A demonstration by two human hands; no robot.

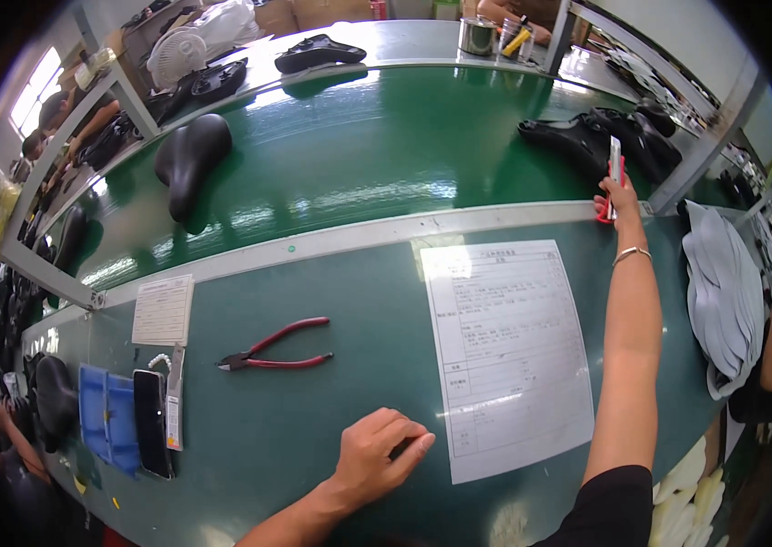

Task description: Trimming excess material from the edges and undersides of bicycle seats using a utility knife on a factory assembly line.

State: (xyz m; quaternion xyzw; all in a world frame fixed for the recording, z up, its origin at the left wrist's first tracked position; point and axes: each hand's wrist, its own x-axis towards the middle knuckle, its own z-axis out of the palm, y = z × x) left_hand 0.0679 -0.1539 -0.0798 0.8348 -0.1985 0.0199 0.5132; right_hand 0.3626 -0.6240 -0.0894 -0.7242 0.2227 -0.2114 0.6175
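Note:
My right arm reaches far forward over the metal edge of the green belt. In its closed fingers my right hand (621,195) grips a red-handled tool (616,155) with a silver upper end; its exact kind is hard to make out. Just beyond it lie dark bicycle saddles (568,141) on the belt. Near the front of the table my left hand (382,448) rests with curled fingers, and nothing shows in it. Between my arms lies a printed sheet (514,365). Red-handled cutting pliers (281,348) lie with handles spread, farther left.
A black saddle (193,159) sits on the green belt (349,137). At the table's left are a small card (163,310), phone (154,424), slim silver tool (175,401) and blue tray (108,415). Metal posts (710,132) flank the belt; white pieces (723,301) stack at right.

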